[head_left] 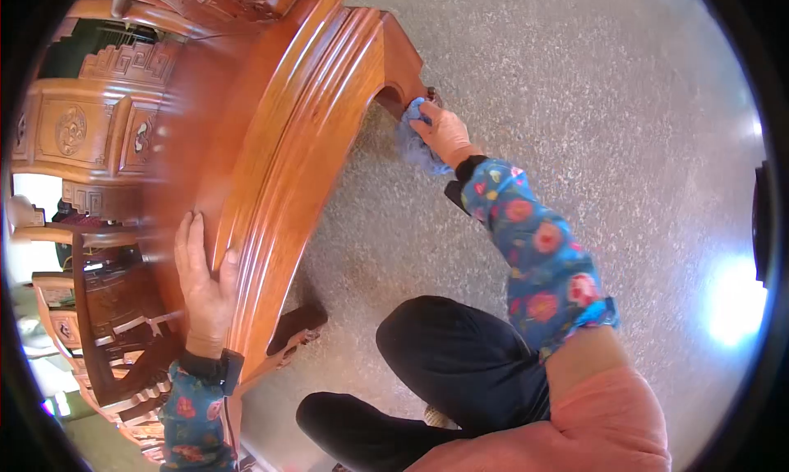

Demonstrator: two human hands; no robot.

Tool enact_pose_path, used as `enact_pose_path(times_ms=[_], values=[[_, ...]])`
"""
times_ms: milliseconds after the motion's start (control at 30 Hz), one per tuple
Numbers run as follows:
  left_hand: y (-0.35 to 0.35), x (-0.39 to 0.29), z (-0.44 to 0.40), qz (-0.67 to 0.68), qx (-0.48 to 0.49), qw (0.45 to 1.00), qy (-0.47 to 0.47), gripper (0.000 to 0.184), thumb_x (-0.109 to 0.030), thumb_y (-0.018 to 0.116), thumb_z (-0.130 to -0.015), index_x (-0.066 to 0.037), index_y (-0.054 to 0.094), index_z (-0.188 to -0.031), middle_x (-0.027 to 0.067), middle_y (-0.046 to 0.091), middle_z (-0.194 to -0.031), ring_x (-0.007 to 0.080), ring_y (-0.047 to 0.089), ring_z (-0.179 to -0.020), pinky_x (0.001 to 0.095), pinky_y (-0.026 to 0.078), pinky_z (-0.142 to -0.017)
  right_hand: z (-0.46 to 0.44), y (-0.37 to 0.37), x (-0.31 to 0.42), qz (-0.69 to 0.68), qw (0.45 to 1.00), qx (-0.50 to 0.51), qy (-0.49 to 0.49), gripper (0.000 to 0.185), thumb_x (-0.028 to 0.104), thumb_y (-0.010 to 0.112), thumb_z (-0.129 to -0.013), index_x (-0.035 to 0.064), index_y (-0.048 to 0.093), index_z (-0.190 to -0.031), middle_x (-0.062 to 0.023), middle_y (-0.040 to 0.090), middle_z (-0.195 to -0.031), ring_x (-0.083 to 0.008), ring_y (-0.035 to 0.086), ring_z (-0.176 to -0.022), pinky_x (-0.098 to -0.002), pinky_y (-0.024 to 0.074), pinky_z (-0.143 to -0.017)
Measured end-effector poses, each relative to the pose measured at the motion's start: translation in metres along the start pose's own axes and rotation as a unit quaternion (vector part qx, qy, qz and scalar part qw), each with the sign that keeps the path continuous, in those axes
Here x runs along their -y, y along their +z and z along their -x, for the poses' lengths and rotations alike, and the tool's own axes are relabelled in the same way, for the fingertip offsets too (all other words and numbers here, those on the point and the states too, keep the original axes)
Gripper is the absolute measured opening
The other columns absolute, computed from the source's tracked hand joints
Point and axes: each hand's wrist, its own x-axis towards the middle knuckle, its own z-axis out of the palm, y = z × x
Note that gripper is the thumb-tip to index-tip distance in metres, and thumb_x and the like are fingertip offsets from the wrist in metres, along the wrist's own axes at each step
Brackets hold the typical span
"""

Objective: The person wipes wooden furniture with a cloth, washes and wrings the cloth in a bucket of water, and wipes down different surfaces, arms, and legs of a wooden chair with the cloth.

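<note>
My right fingers (429, 110) clutch a blue cloth (417, 150), left fingers (195, 242) splayed on the wooden surface (218, 119); loose folds could snag the leg (401, 57)

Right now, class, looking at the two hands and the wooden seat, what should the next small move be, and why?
Probably a short wipe along the seat's leg with the blue cloth: the right hand holds it bunched close to that leg's lower end, while the left hand lies on the wooden seat, perhaps giving support.
</note>
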Motion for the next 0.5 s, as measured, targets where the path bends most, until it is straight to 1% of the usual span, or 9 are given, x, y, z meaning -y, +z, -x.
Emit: enact_pose_path(times_ms=[67,100,133,200,300,367,400,467,500], values=[[-0.005,-0.006,0.001,-0.002,0.01,1.0,-0.019,0.056,-0.02,0.06,-0.091,-0.001,0.04,-0.14,0.0215,0.039,-0.143,0.0371,0.038,-0.132,0.0417,0.028,-0.111,0.004,0.005,0.004,0.045,0.998,-0.01,0.032,0.031,0.033,0.066,-0.083,0.0172,0.062,-0.11,-0.0164,0.068,-0.094,-0.0381,0.064,-0.088,-0.0466,0.0513,-0.074],[-0.002,-0.003,0.001,0.001,0.005,1.0,-0.017,0.056,-0.019,0.06,-0.091,-0.001,0.04,-0.14,0.0216,0.039,-0.143,0.0371,0.038,-0.132,0.0418,0.028,-0.111,-0.002,-0.003,0.001,0.074,0.997,0.028,0.003,0.032,0.032,0.065,-0.083,0.018,0.061,-0.111,-0.016,0.068,-0.096,-0.0374,0.065,-0.088,-0.0466,0.0515,-0.075],[-0.002,-0.003,0.0,0.006,0.006,1.0,-0.012,0.056,-0.019,0.06,-0.091,-0.001,0.04,-0.14,0.0216,0.038,-0.143,0.037,0.038,-0.132,0.0419,0.028,-0.111,-0.009,-0.012,-0.008,0.074,0.997,0.023,0.007,0.032,0.032,0.065,-0.083,0.018,0.061,-0.111,-0.016,0.068,-0.096,-0.0374,0.065,-0.088,-0.0466,0.0515,-0.075],[-0.004,-0.005,0.001,0.012,0.002,1.0,-0.018,0.056,-0.018,0.06,-0.091,-0.001,0.04,-0.14,0.022,0.039,-0.143,0.0375,0.038,-0.132,0.0422,0.028,-0.111,-0.027,-0.037,-0.025,0.234,0.957,0.169,0.014,0.031,0.031,0.065,-0.082,0.018,0.063,-0.11,-0.0159,0.068,-0.096,-0.0373,0.065,-0.089,-0.0463,0.0519,-0.075],[-0.004,-0.004,0.001,-0.008,0.006,1.0,-0.019,0.056,-0.019,0.059,-0.091,0.0,0.04,-0.139,0.0225,0.04,-0.142,0.0385,0.036,-0.133,0.0428,0.028,-0.111,-0.028,-0.081,-0.047,0.218,0.965,0.143,0.011,0.033,0.032,0.065,-0.084,0.0172,0.064,-0.113,-0.0168,0.068,-0.094,-0.0361,0.066,-0.091,-0.0431,0.0526,-0.077],[-0.003,-0.005,0.001,-0.007,0.014,1.0,-0.015,0.056,-0.02,0.059,-0.091,0.0,0.04,-0.139,0.0225,0.04,-0.142,0.0385,0.036,-0.133,0.043,0.028,-0.111,-0.02,-0.093,-0.045,-0.024,0.993,0.009,0.118,0.037,0.035,0.062,-0.085,0.0094,0.066,-0.112,-0.0182,0.066,-0.109,-0.037,0.062,-0.104,-0.0438,0.0491,-0.089],[-0.003,-0.006,-0.001,-0.011,0.009,1.0,-0.013,0.056,-0.02,0.059,-0.091,0.0,0.04,-0.14,0.0225,0.039,-0.143,0.0384,0.037,-0.133,0.0432,0.028,-0.111,-0.027,-0.079,-0.049,-0.027,0.993,0.011,0.119,0.037,0.035,0.062,-0.085,0.0094,0.066,-0.112,-0.0182,0.066,-0.109,-0.037,0.062,-0.104,-0.0438,0.0491,-0.089],[-0.004,-0.009,-0.003,-0.011,0.02,1.0,-0.019,0.056,-0.02,0.058,-0.091,0.001,0.04,-0.139,0.0228,0.039,-0.142,0.0388,0.037,-0.132,0.0434,0.028,-0.111,-0.047,-0.032,-0.058,-0.149,0.981,-0.116,-0.036,0.041,0.029,0.066,-0.083,0.0075,0.062,-0.118,-0.0205,0.061,-0.116,-0.0385,0.056,-0.11,-0.0423,0.0465,-0.093],[-0.003,-0.007,-0.002,-0.003,0.021,1.0,-0.019,0.055,-0.02,0.058,-0.092,0.001,0.039,-0.139,0.023,0.039,-0.142,0.039,0.037,-0.132,0.0433,0.028,-0.111,-0.051,-0.011,-0.059,-0.153,0.981,-0.115,-0.033,0.041,0.029,0.066,-0.083,0.0075,0.062,-0.118,-0.0205,0.061,-0.116,-0.0385,0.056,-0.11,-0.0423,0.0465,-0.093]])
